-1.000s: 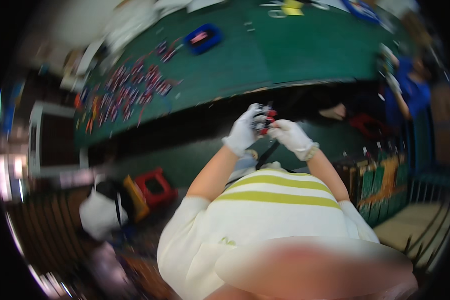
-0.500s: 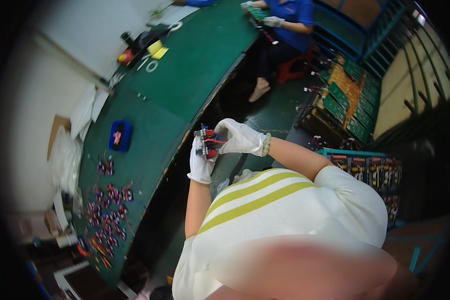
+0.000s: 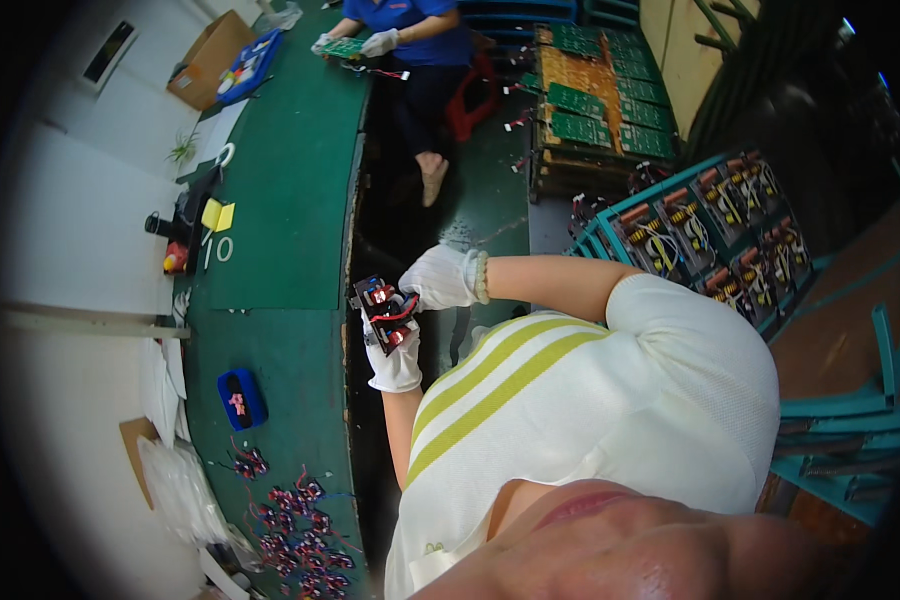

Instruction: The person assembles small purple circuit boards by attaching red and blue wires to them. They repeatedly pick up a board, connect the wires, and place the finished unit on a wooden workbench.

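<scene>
My left hand [image 3: 396, 368], in a white glove, grips a small dark circuit board [image 3: 378, 322] from below, at the edge of the green bench. Red and black parts and a red wire show on the board's upper side. Gloved in white too, my right hand [image 3: 440, 279] has its fingertips closed at the board's right side, by the wire. What exactly those fingertips pinch is too small to make out. A beaded bracelet circles my right wrist.
On the green bench [image 3: 280, 220] lie a pile of small wired parts [image 3: 305, 540], a blue box [image 3: 241, 399] and tape rolls [image 3: 224, 249]. Ahead, a seated person [image 3: 410, 50] in blue handles a green board. At right stand stacked boards [image 3: 580, 115] and a teal rack of units [image 3: 700, 235].
The view has swung to the right, taking in more of the teal rack. The circuit board has tilted, so its component side now faces up. Both hands stay on or at it.
</scene>
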### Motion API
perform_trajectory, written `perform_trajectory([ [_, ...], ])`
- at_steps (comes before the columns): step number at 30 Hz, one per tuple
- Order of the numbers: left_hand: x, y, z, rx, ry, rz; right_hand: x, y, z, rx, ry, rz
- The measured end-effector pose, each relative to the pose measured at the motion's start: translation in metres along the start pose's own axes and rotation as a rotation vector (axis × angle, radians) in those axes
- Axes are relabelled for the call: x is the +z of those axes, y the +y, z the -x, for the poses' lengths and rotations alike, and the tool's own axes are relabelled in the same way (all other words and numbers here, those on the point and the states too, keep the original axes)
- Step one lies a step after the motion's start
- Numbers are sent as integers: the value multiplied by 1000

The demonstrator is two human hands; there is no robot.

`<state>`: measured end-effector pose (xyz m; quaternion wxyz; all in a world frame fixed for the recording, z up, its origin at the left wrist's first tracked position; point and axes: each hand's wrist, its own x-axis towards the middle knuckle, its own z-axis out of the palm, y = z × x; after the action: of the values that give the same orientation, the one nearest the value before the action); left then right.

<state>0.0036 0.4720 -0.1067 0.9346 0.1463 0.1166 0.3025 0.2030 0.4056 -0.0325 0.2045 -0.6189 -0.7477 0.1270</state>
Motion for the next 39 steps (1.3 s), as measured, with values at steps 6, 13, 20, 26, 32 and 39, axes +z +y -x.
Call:
perform_trajectory([
  [6,32,-4,1,-4,-127,-119,10,5,-2,80,99,-183],
  [13,69,33,-14,-20,-34,210,-2,8,7,107,218,-277],
  [20,76,41,2,29,-181,292,1,-13,-15,237,362,97],
  [26,92,68,9,-86,21,-152,7,-15,-19,175,346,1],
  [32,94,85,0,2,169,-717,-6,-59,-3,126,278,-499],
  [39,63,73,-14,-122,-75,-543,33,-71,1,444,458,-1004],
])
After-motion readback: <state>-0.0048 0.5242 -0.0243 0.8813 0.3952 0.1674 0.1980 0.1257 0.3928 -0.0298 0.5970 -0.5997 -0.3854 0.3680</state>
